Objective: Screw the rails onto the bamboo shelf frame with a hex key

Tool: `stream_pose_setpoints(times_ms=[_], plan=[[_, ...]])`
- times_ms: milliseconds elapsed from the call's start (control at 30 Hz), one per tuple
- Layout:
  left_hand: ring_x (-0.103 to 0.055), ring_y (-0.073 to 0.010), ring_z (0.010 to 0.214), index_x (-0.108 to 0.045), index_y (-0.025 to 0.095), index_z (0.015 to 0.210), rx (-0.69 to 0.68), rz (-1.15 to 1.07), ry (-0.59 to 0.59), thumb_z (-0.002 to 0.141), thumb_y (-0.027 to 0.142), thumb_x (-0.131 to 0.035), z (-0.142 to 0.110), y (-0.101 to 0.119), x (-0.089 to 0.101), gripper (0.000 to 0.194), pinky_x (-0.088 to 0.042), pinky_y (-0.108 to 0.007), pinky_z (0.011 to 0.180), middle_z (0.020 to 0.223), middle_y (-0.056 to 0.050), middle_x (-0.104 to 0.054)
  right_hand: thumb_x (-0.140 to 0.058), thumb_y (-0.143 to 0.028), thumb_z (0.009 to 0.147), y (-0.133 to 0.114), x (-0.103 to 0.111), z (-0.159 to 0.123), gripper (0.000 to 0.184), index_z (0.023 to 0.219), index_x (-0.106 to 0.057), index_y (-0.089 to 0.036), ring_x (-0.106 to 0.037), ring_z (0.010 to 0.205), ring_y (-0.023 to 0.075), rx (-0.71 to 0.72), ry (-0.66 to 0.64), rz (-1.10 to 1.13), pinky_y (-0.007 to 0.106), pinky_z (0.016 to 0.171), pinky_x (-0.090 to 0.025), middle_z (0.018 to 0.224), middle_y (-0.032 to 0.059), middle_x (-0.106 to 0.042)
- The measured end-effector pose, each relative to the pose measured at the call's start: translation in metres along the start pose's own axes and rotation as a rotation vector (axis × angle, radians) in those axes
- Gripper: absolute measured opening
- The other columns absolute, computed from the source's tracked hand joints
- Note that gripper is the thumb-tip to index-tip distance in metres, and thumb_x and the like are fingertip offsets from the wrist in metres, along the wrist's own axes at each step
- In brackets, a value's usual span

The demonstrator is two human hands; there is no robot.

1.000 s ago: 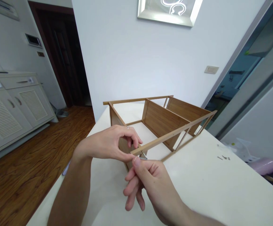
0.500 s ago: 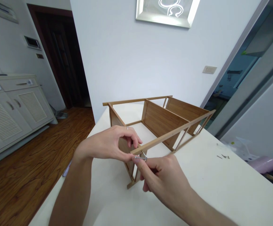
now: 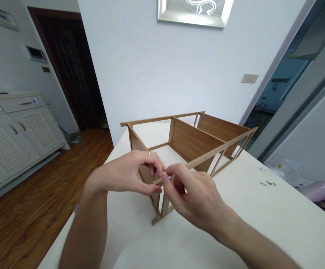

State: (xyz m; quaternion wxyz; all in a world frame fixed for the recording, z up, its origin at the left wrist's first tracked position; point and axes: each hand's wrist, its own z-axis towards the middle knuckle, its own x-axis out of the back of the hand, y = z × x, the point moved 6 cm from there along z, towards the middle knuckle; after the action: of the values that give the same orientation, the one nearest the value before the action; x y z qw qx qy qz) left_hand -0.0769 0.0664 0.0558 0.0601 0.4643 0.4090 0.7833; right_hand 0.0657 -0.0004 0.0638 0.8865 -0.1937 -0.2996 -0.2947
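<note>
A wooden shelf rack (image 3: 198,146) lies on its side on the white table (image 3: 229,209), its shelf boards standing upright. My left hand (image 3: 131,171) wears a ring and is closed around the rack's near corner, thumb below the rail and fingers above. At that same corner my right hand (image 3: 197,192) pinches a thin metal hex key between thumb and index finger. Most of the key is covered by the fingers; only a small glint shows. The screw at the rail's end is hidden behind my right fingers.
Several small screws (image 3: 269,183) lie on the table's right side. Beyond them are a clear plastic bag (image 3: 287,172) and a pinkish roll (image 3: 319,190) by the edge. A white wall (image 3: 151,67) rises behind the table; a louvred cabinet (image 3: 19,130) stands at left.
My right hand has moved up slightly and turned, its fingers now over the rail's end. The hex key, visible below the rail before, is mostly covered. My left hand keeps its place.
</note>
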Motion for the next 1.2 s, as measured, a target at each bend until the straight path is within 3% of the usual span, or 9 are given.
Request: stream_pose_setpoints(times_ms=[100,200,267,333,433,567,867,1067,1200], plan=[[-0.062,-0.014,0.088,-0.069,0.02,0.09,0.002,-0.004,-0.004,0.083,0.032,-0.081,0.0,0.001,0.0,0.019,-0.051,-0.025,0.082,0.096,-0.001,-0.07,-0.049,-0.025,0.105,0.013,0.0,-0.005,0.006,0.101,-0.053,-0.023,-0.042,0.04,0.0066,-0.205,-0.012,0.165,0.019,0.044,-0.029,0.054,-0.0111,-0.053],[-0.064,-0.0138,0.09,-0.067,0.02,0.088,0.002,-0.029,-0.009,0.083,0.032,-0.082,-0.001,0.001,-0.001,0.02,-0.052,-0.026,0.085,0.102,-0.001,-0.072,-0.047,-0.03,0.107,0.024,-0.005,-0.016,0.01,0.101,-0.051,-0.024,-0.051,0.043,0.0086,-0.368,-0.031,0.333,0.019,0.044,-0.033,0.055,-0.0095,-0.056],[-0.065,-0.014,0.093,-0.066,0.02,0.087,0.006,-0.032,-0.008,0.082,0.032,-0.083,-0.001,0.0,0.0,0.021,-0.052,-0.026,0.086,0.106,-0.002,-0.073,-0.049,-0.033,0.107,0.031,-0.006,-0.023,0.014,0.097,-0.053,-0.024,-0.057,0.049,0.0095,-0.399,0.0,0.348,0.019,0.047,-0.038,0.059,-0.007,-0.061],[-0.065,-0.0143,0.095,-0.066,0.02,0.087,0.009,-0.025,-0.003,0.082,0.032,-0.083,-0.001,-0.001,0.0,0.021,-0.052,-0.027,0.087,0.109,-0.002,-0.073,-0.052,-0.033,0.107,0.036,-0.002,-0.028,0.019,0.092,-0.057,-0.022,-0.058,0.052,0.0093,-0.307,0.069,0.229,0.02,0.05,-0.04,0.063,-0.0046,-0.062],[-0.066,-0.0149,0.097,-0.067,0.02,0.088,0.006,-0.016,-0.002,0.082,0.033,-0.084,-0.001,-0.002,0.0,0.022,-0.052,-0.028,0.09,0.109,-0.002,-0.073,-0.052,-0.036,0.108,0.041,0.005,-0.035,0.028,0.087,-0.061,-0.019,-0.053,0.053,0.0096,-0.033,0.13,-0.063,0.023,0.052,-0.039,0.064,-0.0022,-0.061],[-0.066,-0.0179,0.105,-0.067,0.021,0.089,0.015,-0.012,0.0,0.081,0.034,-0.085,-0.001,-0.003,0.0,0.024,-0.052,-0.029,0.092,0.109,-0.002,-0.073,-0.05,-0.045,0.108,0.049,0.001,-0.046,0.04,0.081,-0.063,-0.018,-0.052,0.055,0.0119,0.158,0.027,-0.264,0.027,0.054,-0.037,0.063,-0.0001,-0.06],[-0.067,-0.0179,0.1,-0.065,0.02,0.086,0.035,-0.015,0.001,0.081,0.03,-0.083,0.0,0.0,0.0,0.021,-0.054,-0.029,0.089,0.103,-0.002,-0.071,-0.038,-0.019,0.11,0.024,-0.038,-0.067,0.039,0.076,-0.056,-0.02,-0.047,0.054,0.0109,0.09,-0.086,-0.045,0.026,0.054,-0.033,0.063,-0.0017,-0.057],[-0.067,-0.019,0.106,-0.066,0.02,0.087,0.022,-0.005,0.006,0.081,0.031,-0.084,0.0,-0.001,0.0,0.022,-0.052,-0.03,0.093,0.107,-0.003,-0.072,-0.041,-0.025,0.111,0.006,-0.055,-0.069,0.026,0.095,-0.06,-0.017,-0.061,0.062,0.0109,0.039,-0.127,0.137,0.023,0.059,-0.042,0.075,0.0004,-0.069],[-0.067,-0.0162,0.101,-0.067,0.02,0.088,0.017,-0.009,0.013,0.081,0.032,-0.084,-0.001,-0.002,0.001,0.023,-0.052,-0.028,0.09,0.111,-0.003,-0.074,-0.044,-0.027,0.111,0.003,-0.051,-0.065,0.029,0.091,-0.062,-0.017,-0.06,0.061,0.0113,0.149,-0.062,0.05,0.025,0.057,-0.04,0.073,0.0003,-0.069]])
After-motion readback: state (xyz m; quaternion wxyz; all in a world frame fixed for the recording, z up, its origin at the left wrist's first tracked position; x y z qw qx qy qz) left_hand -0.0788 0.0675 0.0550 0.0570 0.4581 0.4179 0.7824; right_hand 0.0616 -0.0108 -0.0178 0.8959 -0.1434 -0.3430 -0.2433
